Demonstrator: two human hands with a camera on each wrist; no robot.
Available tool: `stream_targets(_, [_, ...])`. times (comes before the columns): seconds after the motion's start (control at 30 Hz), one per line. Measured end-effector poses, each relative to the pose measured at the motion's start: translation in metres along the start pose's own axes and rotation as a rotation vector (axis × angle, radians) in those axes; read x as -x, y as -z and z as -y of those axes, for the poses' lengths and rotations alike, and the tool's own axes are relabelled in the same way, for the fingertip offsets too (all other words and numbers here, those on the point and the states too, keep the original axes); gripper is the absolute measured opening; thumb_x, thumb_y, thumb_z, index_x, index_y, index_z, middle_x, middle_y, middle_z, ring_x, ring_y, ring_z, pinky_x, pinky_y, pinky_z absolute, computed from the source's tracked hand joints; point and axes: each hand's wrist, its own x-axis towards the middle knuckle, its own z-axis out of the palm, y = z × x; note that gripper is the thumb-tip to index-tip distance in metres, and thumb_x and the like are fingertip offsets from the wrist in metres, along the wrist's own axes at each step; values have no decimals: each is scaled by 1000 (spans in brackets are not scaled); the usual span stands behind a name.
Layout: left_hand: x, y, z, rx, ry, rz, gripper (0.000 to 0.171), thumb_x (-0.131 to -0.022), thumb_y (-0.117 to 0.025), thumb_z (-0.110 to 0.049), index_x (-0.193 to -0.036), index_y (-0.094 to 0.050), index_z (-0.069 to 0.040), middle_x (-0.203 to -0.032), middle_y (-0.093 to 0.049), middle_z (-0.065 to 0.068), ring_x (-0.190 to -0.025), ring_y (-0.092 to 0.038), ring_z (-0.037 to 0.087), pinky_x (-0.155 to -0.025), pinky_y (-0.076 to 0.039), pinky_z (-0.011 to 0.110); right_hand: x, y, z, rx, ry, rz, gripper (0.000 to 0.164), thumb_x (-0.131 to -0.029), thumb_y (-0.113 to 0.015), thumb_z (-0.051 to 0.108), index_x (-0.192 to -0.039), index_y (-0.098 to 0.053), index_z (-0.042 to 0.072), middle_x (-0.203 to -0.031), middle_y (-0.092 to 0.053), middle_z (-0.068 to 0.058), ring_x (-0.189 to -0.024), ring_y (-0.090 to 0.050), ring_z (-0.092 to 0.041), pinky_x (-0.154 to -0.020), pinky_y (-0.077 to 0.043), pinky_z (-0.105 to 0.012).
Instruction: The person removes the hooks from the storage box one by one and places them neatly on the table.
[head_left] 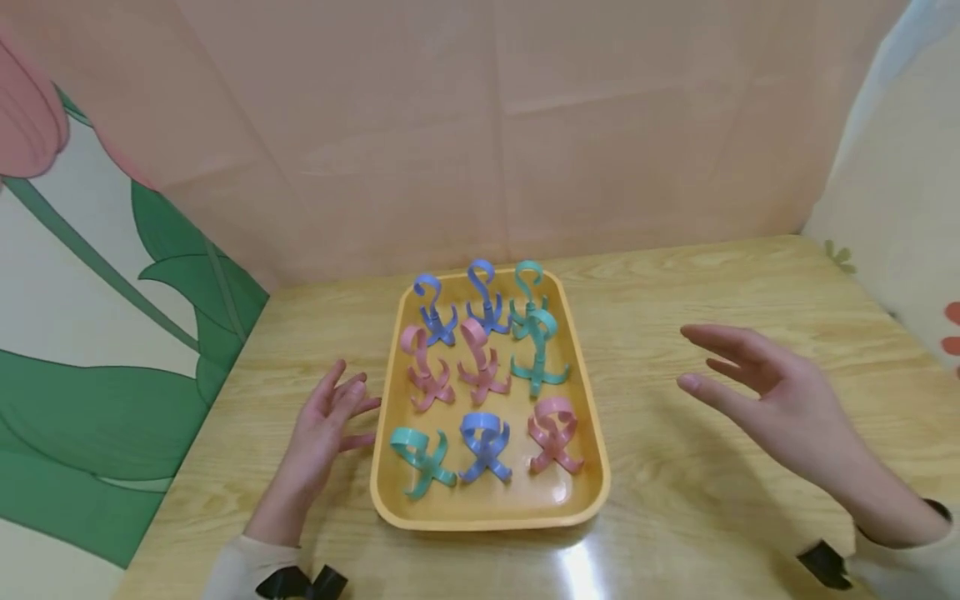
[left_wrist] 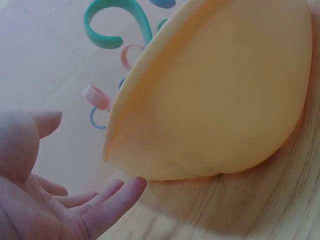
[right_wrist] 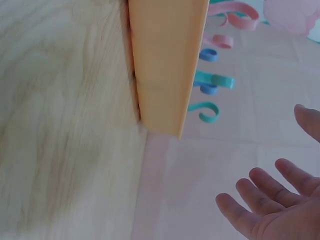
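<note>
Head view shows a yellow tray (head_left: 517,503) at the centre of the frame, resting on a wood-grain table (head_left: 660,292); in it stand 9 plastic hooks with curled tops and pronged bases, 3 of each colour; 1 blue hook (head_left: 489,314) is at the top middle of the tray, 1 pink hook (head_left: 484,379) is just below it, and 1 teal hook (head_left: 538,371) at the right overlaps another teal one behind, so that the rear base is partly hidden. Left hand (head_left: 318,437) is at the lower left of the frame, just beside the tray's left edge, fingers loosely extended and spread, holding nothing; whether a fingertip touches the tray wall I cannot tell. Right hand (head_left: 783,400) hangs over the table at the right, well apart from the tray, thumb and fingers wide apart, with nothing in its grasp.

Both light sleeves (head_left: 240,570) and the black wrist pieces (head_left: 823,563) are at the bottom of the frame, the sleeves cut off by its edges; a painted flower (head_left: 26,104) at upper left and red shapes (head_left: 952,343) at the right edge are also cut off. In both wrist views the tray wall hides the hook bases, leaving mainly curled tops; in the right one, the thumb and palm run out at the right edge.
</note>
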Motion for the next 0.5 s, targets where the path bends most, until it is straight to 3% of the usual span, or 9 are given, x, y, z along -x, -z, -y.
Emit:
stream_targets(0.33, [-1,-3,2,54,59,-11,74,-104,-57,-24,-163,-12,-17,-154,-40,13,-122,-57,30,-78,-60,40,-4,-24,2,-422,120,83,49,-83,-67,-23,-130,-55,-13,-127,-63,-14,-119,-60,-17,-93,-52,-26])
stream_targets(0.5, [-1,-3,1,90,74,-26,73,-104,-58,-21,-163,-14,-19,-152,-43,12,-119,-58,28,-78,-60,40,-5,-34,4,-486,137,106,49,-83,-66,-23,-130,-54,-13,-127,-63,-15,-120,-59,-21,-94,-52,-27])
